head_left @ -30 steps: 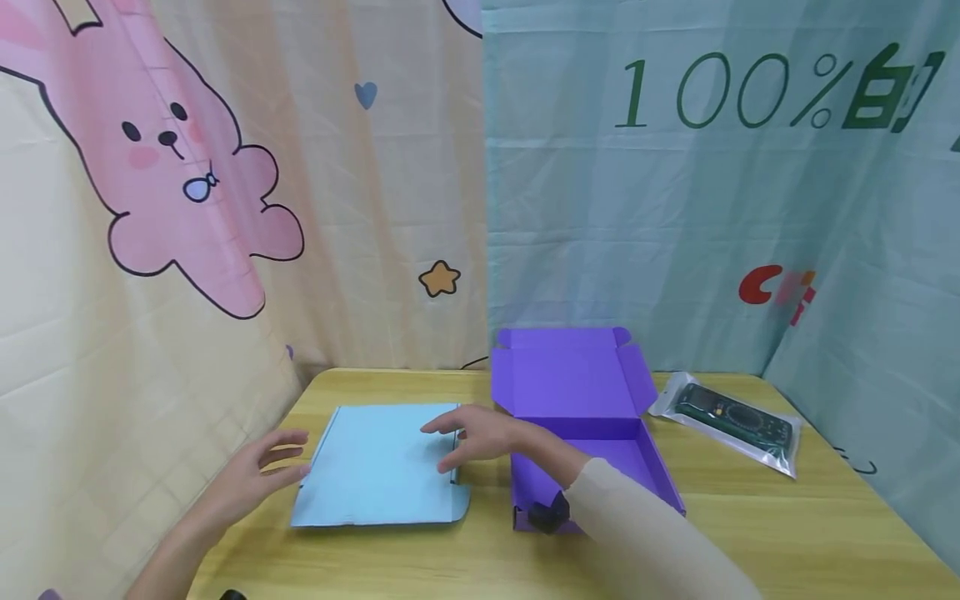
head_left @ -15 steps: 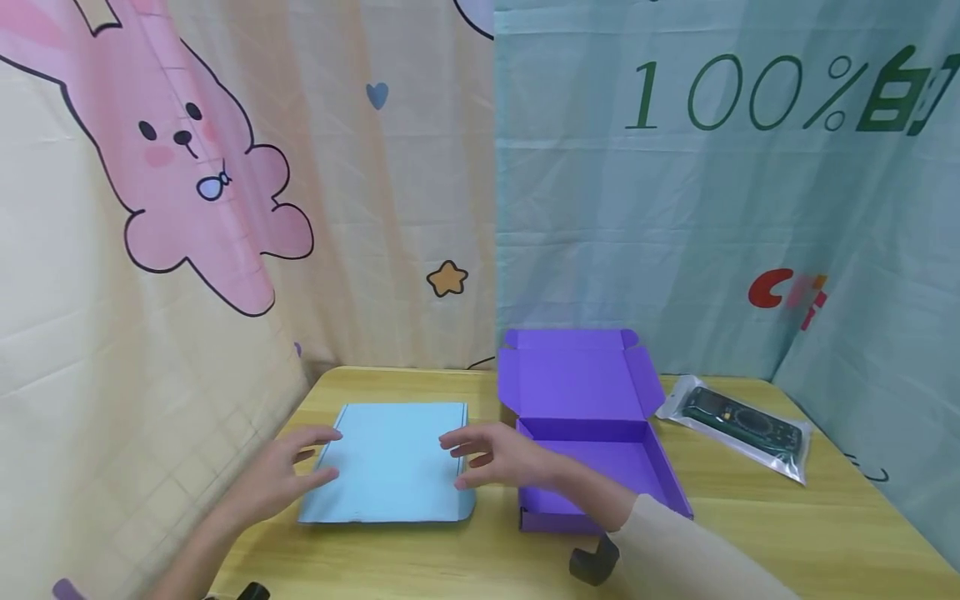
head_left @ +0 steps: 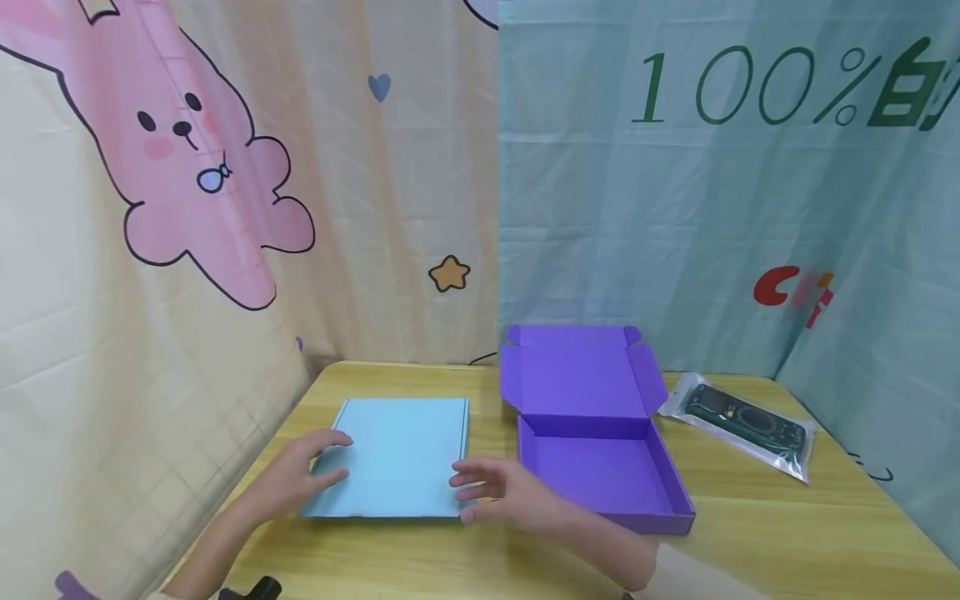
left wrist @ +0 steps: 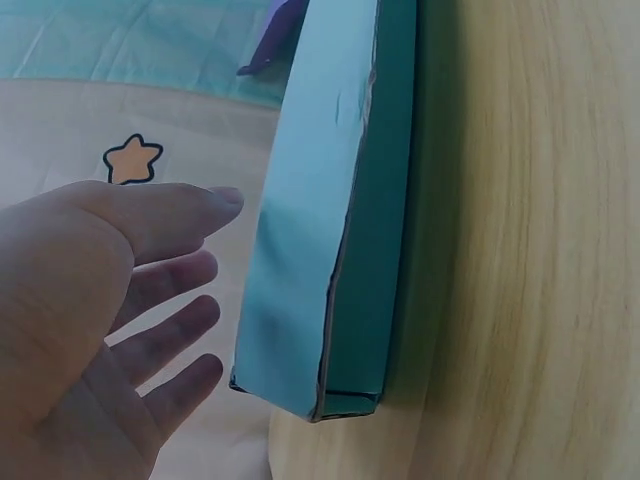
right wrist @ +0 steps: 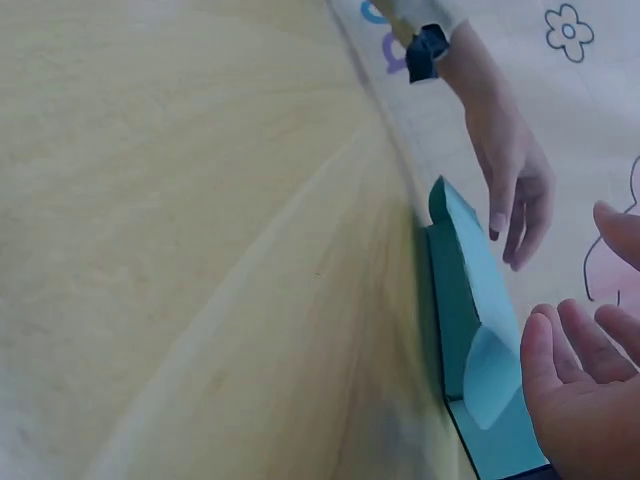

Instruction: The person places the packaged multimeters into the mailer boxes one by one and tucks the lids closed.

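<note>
A flat light-blue cardboard box [head_left: 401,454] lies on the table with its lid down. Above its left side hovers my left hand [head_left: 303,479], fingers spread and holding nothing; the left wrist view has a gap between the thumb and the box [left wrist: 290,260]. By the box's front right corner is my right hand [head_left: 506,496], its fingers loosely bent around no object. Whether those fingertips touch the box cannot be told. In the right wrist view a side flap [right wrist: 492,375] sticks out from the box close to the right hand [right wrist: 590,390].
An open purple box [head_left: 603,475] stands right of the blue one, its lid raised at the back. Farther right, a dark multimeter [head_left: 750,421] lies in a clear plastic bag. Printed curtains [head_left: 405,192] hang behind the wooden table [head_left: 757,517].
My right hand has moved off the blue box's top, rightward and toward the table's front. My left hand has come right, over the box's left edge. The boxes stay in place.
</note>
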`<act>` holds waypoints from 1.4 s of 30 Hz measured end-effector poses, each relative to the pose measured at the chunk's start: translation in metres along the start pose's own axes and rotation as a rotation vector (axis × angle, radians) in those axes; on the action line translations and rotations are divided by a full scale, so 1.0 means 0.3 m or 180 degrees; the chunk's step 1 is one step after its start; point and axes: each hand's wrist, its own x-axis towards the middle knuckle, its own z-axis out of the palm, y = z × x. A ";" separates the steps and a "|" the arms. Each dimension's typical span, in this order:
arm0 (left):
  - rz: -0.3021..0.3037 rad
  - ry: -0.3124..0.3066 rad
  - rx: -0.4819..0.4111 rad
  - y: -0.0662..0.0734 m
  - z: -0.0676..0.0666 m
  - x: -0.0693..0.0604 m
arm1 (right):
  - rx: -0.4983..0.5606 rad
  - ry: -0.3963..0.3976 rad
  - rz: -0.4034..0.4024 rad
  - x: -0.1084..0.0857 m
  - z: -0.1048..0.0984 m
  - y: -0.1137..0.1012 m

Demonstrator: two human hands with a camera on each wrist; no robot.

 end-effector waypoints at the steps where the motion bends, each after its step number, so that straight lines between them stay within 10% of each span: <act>1: -0.0013 -0.0008 0.0063 -0.003 0.002 0.001 | 0.0046 0.0030 0.0014 -0.007 0.007 0.007; 21: -0.0163 -0.0332 0.0177 -0.020 0.006 -0.002 | -0.0204 0.0699 0.0338 -0.074 0.092 0.095; 42: -0.0237 -0.0361 -0.0004 -0.031 0.001 -0.019 | -0.0412 0.1102 0.0786 0.020 0.126 0.100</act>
